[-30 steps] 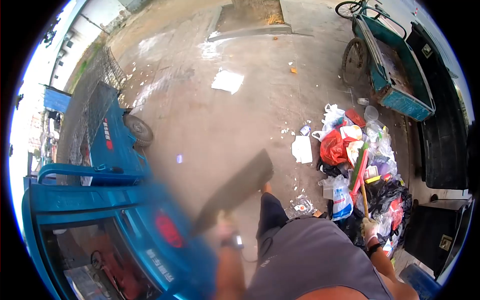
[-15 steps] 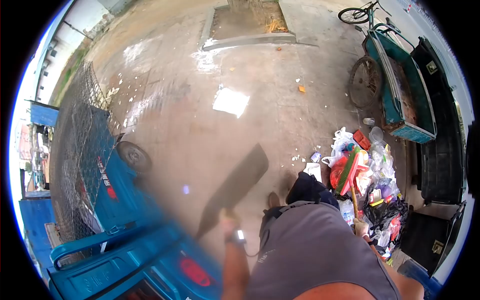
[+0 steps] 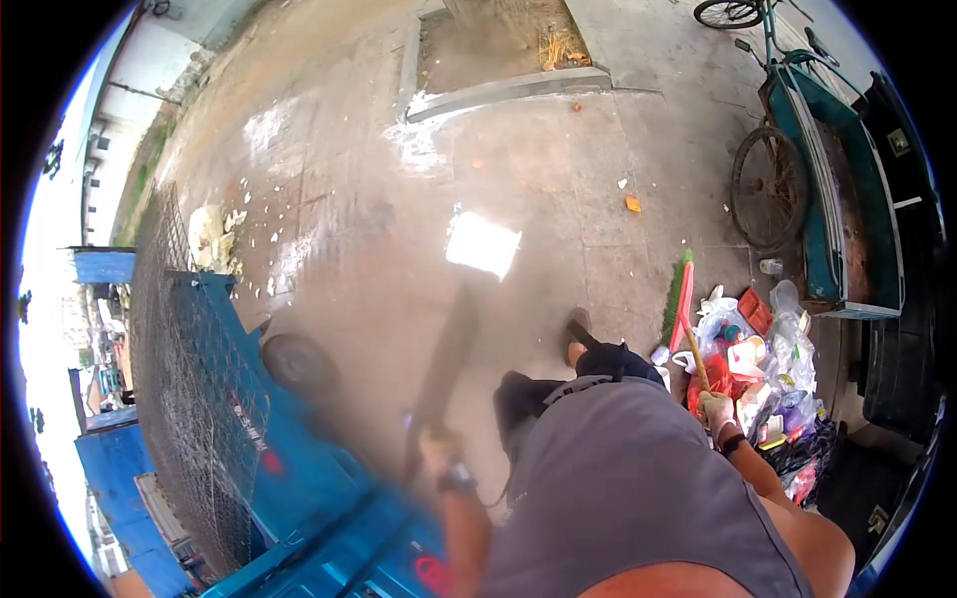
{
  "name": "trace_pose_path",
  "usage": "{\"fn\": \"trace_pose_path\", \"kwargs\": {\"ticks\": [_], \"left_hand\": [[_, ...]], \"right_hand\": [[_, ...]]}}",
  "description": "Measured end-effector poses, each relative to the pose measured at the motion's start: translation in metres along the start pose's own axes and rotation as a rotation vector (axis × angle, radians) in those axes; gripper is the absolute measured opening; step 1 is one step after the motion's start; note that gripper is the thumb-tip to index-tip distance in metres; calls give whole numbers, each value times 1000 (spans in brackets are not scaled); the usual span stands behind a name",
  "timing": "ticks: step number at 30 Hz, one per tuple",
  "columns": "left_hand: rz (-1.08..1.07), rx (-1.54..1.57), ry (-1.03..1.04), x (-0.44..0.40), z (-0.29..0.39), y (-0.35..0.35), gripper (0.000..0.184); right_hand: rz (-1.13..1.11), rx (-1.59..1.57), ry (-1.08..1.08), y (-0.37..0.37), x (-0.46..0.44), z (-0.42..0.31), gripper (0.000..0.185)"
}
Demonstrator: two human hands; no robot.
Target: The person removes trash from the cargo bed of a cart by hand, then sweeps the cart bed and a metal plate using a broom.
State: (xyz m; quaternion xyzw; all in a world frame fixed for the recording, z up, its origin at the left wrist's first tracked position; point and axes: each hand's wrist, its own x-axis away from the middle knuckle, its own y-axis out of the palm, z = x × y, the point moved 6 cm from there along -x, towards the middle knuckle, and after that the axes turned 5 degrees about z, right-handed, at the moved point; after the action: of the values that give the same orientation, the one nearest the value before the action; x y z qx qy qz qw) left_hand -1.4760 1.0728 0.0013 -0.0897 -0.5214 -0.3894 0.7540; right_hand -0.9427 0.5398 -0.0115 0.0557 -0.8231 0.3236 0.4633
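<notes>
My right hand [image 3: 716,407], in a pale glove, is wrapped round the wooden handle of a broom [image 3: 685,299] with a pink-red head and green bristles. The broom head is over the paving at the near left edge of a rubbish heap [image 3: 748,354] of plastic bags, tubs and wrappers. My left hand [image 3: 441,453], blurred and wearing a wrist device, is closed on a long, flat, dark board-like piece [image 3: 449,359]. That piece slants up over the ground beside the blue vehicle; blur hides its exact kind.
A blue cargo vehicle [image 3: 309,468] with wire mesh [image 3: 184,399] stands at the left. A green cargo tricycle [image 3: 847,219] and black bins [image 3: 897,369] are at the right. A tree bed with a stone kerb [image 3: 518,95] lies ahead. White bits and a bright patch [image 3: 482,244] mark the paving.
My right hand has moved the broom forward and left, off the heap to its edge. The board-like piece in my left hand has swung more upright. The view has shifted and a foot has moved.
</notes>
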Motion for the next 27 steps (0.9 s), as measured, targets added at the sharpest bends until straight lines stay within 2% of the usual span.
{"fn": "trace_pose_path", "kwargs": {"ticks": [4, 6, 7, 9, 12, 13, 14, 15, 17, 18, 20, 21, 23, 24, 27], "left_hand": [[25, -15, 63, -20, 10, 60, 33], [-774, -12, -292, -10, 1, 105, 35], [-736, -232, -26, -23, 6, 113, 35], [-567, -498, 186, -21, 10, 148, 32], [-199, -624, 37, -2, -6, 223, 30], [-318, -550, -115, -1, -19, 240, 29], [-425, -489, -273, 3, -31, 259, 28], [-768, -297, -539, 12, -45, 286, 28], [-1081, -114, -849, 11, -51, 317, 33], [-1070, -151, -895, 6, -58, 336, 33], [-677, -308, -655, -25, -73, 360, 33], [-307, -414, -349, -9, -80, 381, 33], [-172, -588, -99, -15, -89, 403, 32], [-89, -686, 16, -16, -93, 413, 31], [-235, -832, 57, -30, -114, 457, 26]], "right_hand": [[-14, -3, -131, 0, -4, -93, 19], [-11, -10, -168, 0, -7, -119, 22], [15, -16, -157, 0, -6, -127, 24], [31, -76, -127, 2, 1, -127, 24], [93, -205, -95, 9, 12, -104, 20], [61, -247, -32, 10, 13, -87, 19], [140, -215, -116, 9, -8, -52, 17], [147, -289, -12, 10, 7, -41, 15], [166, -344, 122, 10, 36, -24, 14], [181, -328, 150, 8, 45, -13, 15], [243, -289, 222, 7, 72, 13, 19], [285, -260, 258, 6, 84, 25, 22], [365, -206, 330, 7, 105, 35, 26], [364, -282, 416, 9, 117, 38, 25], [443, -315, 504, 19, 143, 25, 23]]}}
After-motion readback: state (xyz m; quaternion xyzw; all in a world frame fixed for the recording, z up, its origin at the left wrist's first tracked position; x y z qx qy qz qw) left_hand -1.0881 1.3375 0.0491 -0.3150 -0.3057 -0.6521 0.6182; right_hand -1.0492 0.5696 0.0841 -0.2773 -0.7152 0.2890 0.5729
